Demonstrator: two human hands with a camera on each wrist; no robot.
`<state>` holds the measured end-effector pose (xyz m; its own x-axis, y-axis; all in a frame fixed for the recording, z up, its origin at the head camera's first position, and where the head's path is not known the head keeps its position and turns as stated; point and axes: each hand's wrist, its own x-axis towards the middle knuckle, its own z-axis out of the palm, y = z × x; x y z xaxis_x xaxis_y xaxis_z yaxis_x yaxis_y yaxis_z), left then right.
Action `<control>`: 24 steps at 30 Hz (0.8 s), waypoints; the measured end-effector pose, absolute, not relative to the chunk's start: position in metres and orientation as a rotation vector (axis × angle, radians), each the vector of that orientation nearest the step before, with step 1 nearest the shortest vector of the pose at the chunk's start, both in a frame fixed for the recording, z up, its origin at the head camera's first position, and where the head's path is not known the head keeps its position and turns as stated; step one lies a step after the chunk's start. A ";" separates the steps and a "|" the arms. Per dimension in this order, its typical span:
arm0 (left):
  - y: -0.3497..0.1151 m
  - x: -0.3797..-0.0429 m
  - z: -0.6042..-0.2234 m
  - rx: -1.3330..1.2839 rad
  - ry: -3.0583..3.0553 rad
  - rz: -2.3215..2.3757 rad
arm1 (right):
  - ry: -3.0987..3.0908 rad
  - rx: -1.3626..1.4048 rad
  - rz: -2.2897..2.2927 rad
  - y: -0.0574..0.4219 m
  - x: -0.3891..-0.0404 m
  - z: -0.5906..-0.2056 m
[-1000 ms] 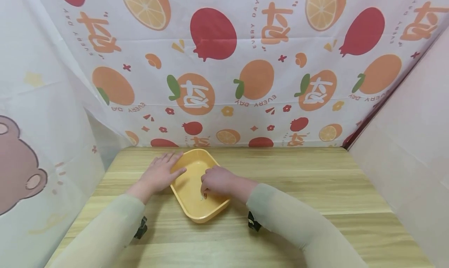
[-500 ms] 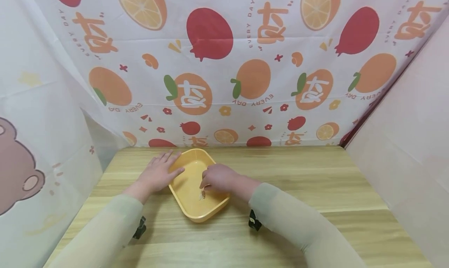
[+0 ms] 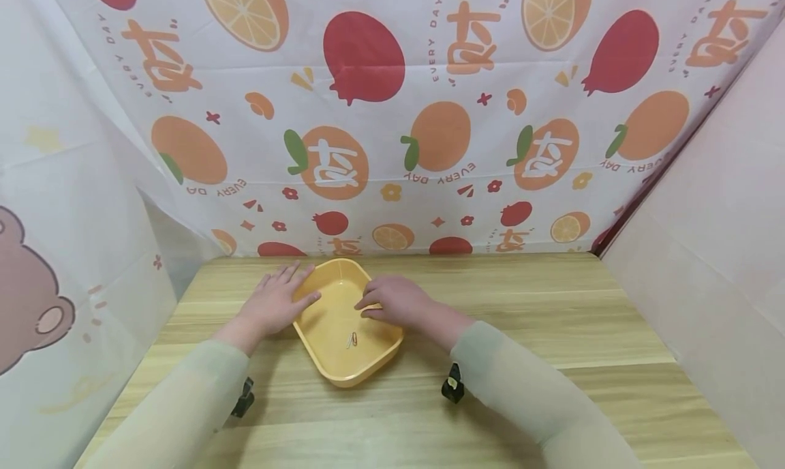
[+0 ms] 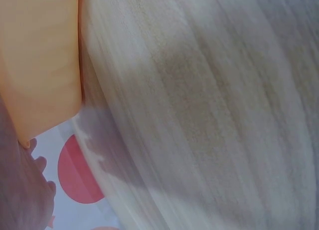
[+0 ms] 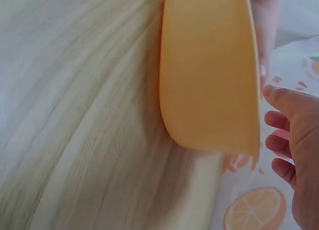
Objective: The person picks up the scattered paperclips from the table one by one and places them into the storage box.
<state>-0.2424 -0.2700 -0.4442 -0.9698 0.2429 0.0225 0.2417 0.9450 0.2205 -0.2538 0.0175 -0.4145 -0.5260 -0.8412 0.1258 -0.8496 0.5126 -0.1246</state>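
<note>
A yellow plastic tray [image 3: 331,319] stands at an angle on the wooden table. Two paper clips lie side by side on its floor, a reddish one [image 3: 354,339] and a pale one [image 3: 349,341]. My left hand [image 3: 276,304] rests on the tray's left rim, fingers spread and thumb reaching over the inside. Over the right rim hangs my right hand [image 3: 395,300], its fingers loosely bent with nothing between them. In the right wrist view, the right hand's thumb [image 5: 281,98] and fingertips are apart beside the tray's outer wall [image 5: 209,75].
The wooden table [image 3: 521,360] extends around the tray. A fruit-printed cloth [image 3: 392,148] hangs along the back edge. Pale cloths hang at the sides, the left one with a printed bear [image 3: 27,292]. Black wrist devices [image 3: 452,384] show below both sleeves.
My right hand has lifted away from the paper clips, up and to the right, with its fingers loosening. Both clips now show in full. The left hand has stayed on the rim.
</note>
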 end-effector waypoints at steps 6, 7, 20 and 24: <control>-0.269 -0.241 -0.441 0.389 3.095 0.347 | -2.726 1.368 0.398 0.039 -0.255 -0.412; -0.269 -0.241 -0.441 0.391 3.096 0.346 | -2.734 1.341 0.412 0.043 -0.255 -0.413; -0.270 -0.241 -0.442 0.395 3.095 0.345 | -2.706 1.255 0.431 0.099 -0.246 -0.430; -0.268 -0.241 -0.442 0.399 3.093 0.348 | -2.780 1.212 0.456 0.122 -0.239 -0.441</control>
